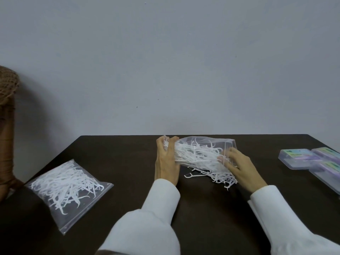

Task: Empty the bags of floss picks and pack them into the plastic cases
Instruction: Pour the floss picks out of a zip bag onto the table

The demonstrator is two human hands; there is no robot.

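A clear plastic bag (204, 144) full of white floss picks is held just above the dark table (128, 153) at its middle. My left hand (166, 161) grips the bag's left end, fingers curled round the plastic and picks. My right hand (239, 166) holds the bag's right side, fingertips pressed into it. Several loose floss picks (217, 176) lie spilled on the table under the bag. A second, sealed bag of floss picks (68, 190) lies flat at the left. Clear plastic cases (298, 158) with pastel labels lie at the right edge.
A brown rounded object (7, 126) stands off the table's left edge. A grey wall runs behind the table's far edge. My white sleeves (158, 208) reach in from the front.
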